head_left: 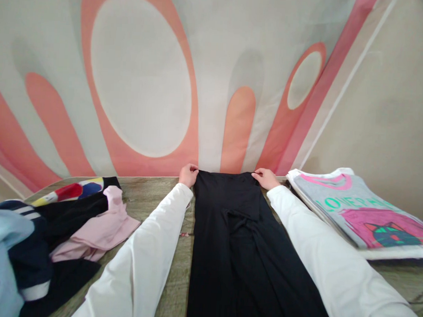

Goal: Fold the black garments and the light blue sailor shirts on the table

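Note:
Black pants (221, 252) lie lengthwise on the wooden table, with the narrow top edge against the wall and the lower part running out of view towards me. Some fabric is bunched and creased around the middle. My left hand (189, 175) pinches the far left corner of the top edge between thumb and fingers. At the far right corner, my right hand (266, 178) grips the same edge in a similar pinch. The edge is stretched fairly straight between both hands.
To the left lies a loose heap of clothes, including a pink garment (96, 233), a navy one with white stripes (29, 244) and a light blue one (0, 261). A stack of folded shirts (357, 202) sits on the right. A patterned wall panel (214, 84) stands behind the table (173, 269).

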Available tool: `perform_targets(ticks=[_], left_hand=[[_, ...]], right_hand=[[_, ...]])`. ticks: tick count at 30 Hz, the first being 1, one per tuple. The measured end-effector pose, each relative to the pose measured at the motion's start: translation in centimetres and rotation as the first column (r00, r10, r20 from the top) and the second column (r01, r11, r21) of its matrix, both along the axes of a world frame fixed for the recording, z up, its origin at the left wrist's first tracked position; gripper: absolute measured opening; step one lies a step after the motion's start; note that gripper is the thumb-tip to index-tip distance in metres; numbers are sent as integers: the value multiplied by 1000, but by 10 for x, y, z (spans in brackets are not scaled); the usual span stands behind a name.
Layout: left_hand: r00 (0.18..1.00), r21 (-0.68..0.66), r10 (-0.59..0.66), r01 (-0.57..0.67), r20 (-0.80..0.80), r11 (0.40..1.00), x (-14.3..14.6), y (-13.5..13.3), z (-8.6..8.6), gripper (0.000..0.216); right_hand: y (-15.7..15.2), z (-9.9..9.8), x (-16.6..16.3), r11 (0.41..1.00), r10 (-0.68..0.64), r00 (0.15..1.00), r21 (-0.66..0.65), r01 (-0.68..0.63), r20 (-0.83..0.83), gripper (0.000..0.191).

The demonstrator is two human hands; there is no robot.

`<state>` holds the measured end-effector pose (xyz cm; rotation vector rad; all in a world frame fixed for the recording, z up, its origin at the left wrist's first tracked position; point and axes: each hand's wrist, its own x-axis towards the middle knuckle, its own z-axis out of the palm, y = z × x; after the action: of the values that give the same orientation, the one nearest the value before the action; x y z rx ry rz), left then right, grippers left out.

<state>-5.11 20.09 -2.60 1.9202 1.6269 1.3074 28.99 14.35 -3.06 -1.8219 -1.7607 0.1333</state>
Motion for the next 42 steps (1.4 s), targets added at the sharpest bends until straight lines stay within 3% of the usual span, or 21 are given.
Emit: perform_targets(ticks=[5,10,14,20,26,30,33,37,39,42], left_hand=[[999,63,37,-36,-14,997,2,-9,9,16],[997,80,52,-48,-49,996,2,-14,9,20],[995,81,55,-49,-81,996,3,-14,5,22],[989,53,24,-17,-145,998,8,-18,5,17],[977,1,118,-119,-178,993,6,-36,13,27],[959,-100,167,-194,-231,976,1,-52,21,33],[948,-188,137,-196,-288,962,3,-67,27,42],[887,-258,49,-186,-459,948,11,-84,29,43],[866,-251,35,-183,-499,950,11,-87,28,36],[857,-229,57,-200,-512,953,5,-87,29,26]], right_hand=[[11,-4,0,982,1,992,188,23,-126,25],[16,-3,-6,972,-80,969,199,128,-233,21],[12,0,-12,964,-135,979,207,166,-155,23],[6,-3,-17,983,-152,988,113,148,27,20],[1,2,-8,964,-113,994,243,109,4,25],[-6,14,-14,946,-6,999,324,-5,31,24],[-16,23,-40,941,199,973,256,-223,115,26],[-32,25,-81,858,480,834,55,-511,272,41],[-37,21,-92,846,523,794,-77,-527,309,50],[-40,13,-92,872,488,808,-210,-441,331,58]])
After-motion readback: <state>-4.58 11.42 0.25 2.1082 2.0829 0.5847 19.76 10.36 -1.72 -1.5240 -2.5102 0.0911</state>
